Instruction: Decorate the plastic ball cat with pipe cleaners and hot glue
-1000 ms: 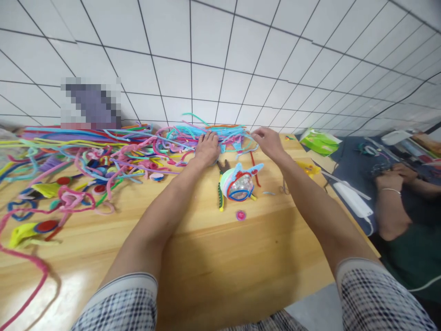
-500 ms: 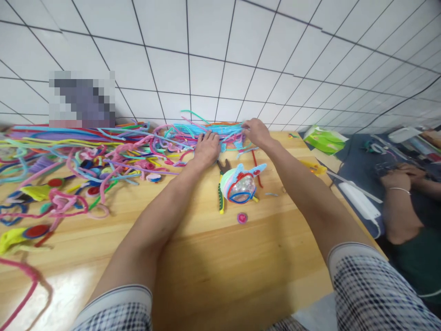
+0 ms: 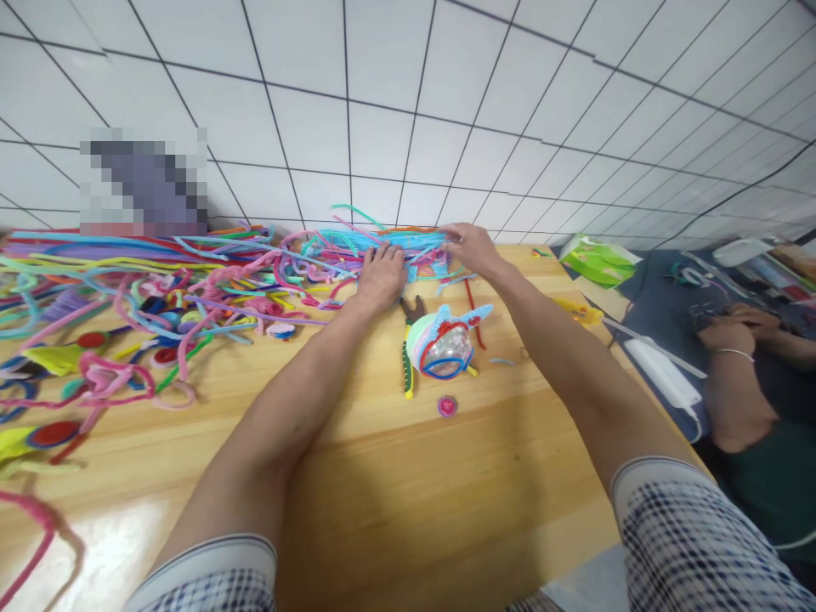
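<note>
At the back of the table, against the wall, lies a bundle of light blue pipe cleaners (image 3: 382, 241) with pink and purple ones in front. My left hand (image 3: 382, 276) rests palm down on the near side of this bundle, its fingers laid out over it. At the bundle's right end, my right hand (image 3: 473, 248) has its fingers bent and closed round the pipe cleaner tips; the exact grip is partly hidden. Nearer to me sits a round pipe-cleaner ornament (image 3: 444, 344) with a clear, glittery front and blue ear-like shapes. Pliers (image 3: 408, 365) with green and yellow handles lie beside it.
A tangled heap of coloured pipe cleaners (image 3: 210, 297) covers the table's left side. A small pink disc (image 3: 447, 406) and a red pipe cleaner (image 3: 475, 313) lie near the ornament. To the right are a green packet (image 3: 597, 259), a white power strip (image 3: 663, 374) and another person's hands (image 3: 733, 331).
My right hand has shifted slightly left along the blue bundle. My left hand stays on the pile. The view has turned a little.
</note>
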{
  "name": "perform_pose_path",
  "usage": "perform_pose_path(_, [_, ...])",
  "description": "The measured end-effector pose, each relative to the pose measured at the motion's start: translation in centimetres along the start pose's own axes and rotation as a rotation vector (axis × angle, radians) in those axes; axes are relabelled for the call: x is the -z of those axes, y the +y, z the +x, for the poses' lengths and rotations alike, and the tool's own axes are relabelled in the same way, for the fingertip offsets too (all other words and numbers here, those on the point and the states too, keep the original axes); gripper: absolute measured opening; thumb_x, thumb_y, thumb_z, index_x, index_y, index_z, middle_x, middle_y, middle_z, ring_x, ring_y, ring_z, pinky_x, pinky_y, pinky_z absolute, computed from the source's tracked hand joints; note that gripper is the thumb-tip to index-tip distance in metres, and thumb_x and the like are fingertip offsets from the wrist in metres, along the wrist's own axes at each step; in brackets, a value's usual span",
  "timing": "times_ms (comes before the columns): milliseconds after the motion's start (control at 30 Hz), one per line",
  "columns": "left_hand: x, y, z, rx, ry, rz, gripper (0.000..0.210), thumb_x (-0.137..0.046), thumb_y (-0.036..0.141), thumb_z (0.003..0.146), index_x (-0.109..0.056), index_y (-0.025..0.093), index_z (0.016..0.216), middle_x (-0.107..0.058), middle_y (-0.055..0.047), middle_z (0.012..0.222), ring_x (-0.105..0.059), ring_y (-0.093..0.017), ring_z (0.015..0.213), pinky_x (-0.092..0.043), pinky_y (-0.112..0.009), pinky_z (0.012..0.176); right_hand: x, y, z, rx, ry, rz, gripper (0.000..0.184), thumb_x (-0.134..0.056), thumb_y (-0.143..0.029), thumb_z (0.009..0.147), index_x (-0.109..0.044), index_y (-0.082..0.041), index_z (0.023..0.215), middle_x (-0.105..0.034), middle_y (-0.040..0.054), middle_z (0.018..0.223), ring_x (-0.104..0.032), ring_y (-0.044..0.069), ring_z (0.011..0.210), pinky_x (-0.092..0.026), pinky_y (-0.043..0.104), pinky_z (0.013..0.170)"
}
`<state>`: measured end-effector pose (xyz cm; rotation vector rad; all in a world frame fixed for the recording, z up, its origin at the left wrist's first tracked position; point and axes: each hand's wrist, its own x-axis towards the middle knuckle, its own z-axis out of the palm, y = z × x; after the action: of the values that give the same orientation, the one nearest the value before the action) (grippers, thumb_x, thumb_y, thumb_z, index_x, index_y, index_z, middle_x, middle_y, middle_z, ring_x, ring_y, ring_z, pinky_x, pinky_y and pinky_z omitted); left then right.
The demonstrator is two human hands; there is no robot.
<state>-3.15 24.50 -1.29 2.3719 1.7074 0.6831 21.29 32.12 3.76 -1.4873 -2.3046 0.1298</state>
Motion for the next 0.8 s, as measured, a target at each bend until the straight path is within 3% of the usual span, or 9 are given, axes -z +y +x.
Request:
perform_pose_path(133, [0.0, 0.0, -0.1, -0.008, 0.000, -0.012, 0.051, -0.047, 0.023, 0.112, -0.063, 0.009, 0.158, -0.058, -0.024, 0.174, -0.045, -0.040, 0.171, -0.028, -0.064, 0.143, -0.3, -0.4, 0.3, -0.023, 0.035, -0.001, 0.032, -0.061, -0.023, 0.096, -0.089, -0.023, 0.112, -0.087, 0.0106, 0.117, -0.075, 0.033, 0.112, -0.056, 0.049, 0.107])
perform_pose_path(300, [0.1, 0.1, -0.1, 0.022, 0.007, 0.003, 0.050, -0.049, 0.026, 0.112, -0.065, 0.010, 0.156, -0.058, -0.022, 0.175, -0.043, -0.040, 0.172, -0.028, -0.062, 0.143, 1.0, 0.1, 0.7, -0.093, 0.140, -0.115, 0.025, -0.058, -0.022, 0.098, -0.083, -0.023, 0.102, -0.082, 0.0178, 0.118, -0.068, 0.039, 0.120, -0.053, 0.055, 0.108])
perform_pose_path(533, [-0.2, -0.2, 0.0, 0.017, 0.047, -0.016, 0.048, -0.051, 0.027, 0.110, -0.067, 0.014, 0.153, -0.059, -0.020, 0.174, -0.045, -0.041, 0.170, -0.031, -0.062, 0.141, 7.1, 0.6, -1.4, -0.202, 0.280, -0.177, 0.019, -0.058, -0.030, 0.106, -0.074, -0.020, 0.100, -0.075, 0.0170, 0.116, -0.067, 0.034, 0.115, -0.053, 0.056, 0.107])
perform_pose_path(700, [-0.4, -0.4, 0.1, 0.015, 0.045, -0.032, 0.051, -0.050, 0.028, 0.109, -0.066, 0.011, 0.154, -0.059, -0.023, 0.173, -0.044, -0.044, 0.170, -0.031, -0.064, 0.141, 11.8, -1.7, -5.8, -0.317, 0.366, -0.315, 0.015, -0.059, -0.027, 0.105, -0.072, -0.022, 0.100, -0.075, 0.0146, 0.113, -0.068, 0.032, 0.113, -0.054, 0.052, 0.106])
perform_pose_path(800, [-0.4, -0.5, 0.2, 0.025, 0.037, -0.039, 0.052, -0.050, 0.028, 0.108, -0.066, 0.007, 0.153, -0.060, -0.027, 0.171, -0.044, -0.043, 0.170, -0.029, -0.061, 0.142, 15.1, -3.5, -9.5, -0.370, 0.495, -0.389, 0.015, -0.058, -0.019, 0.100, -0.073, -0.021, 0.101, -0.078, 0.0155, 0.112, -0.069, 0.031, 0.111, -0.053, 0.050, 0.103])
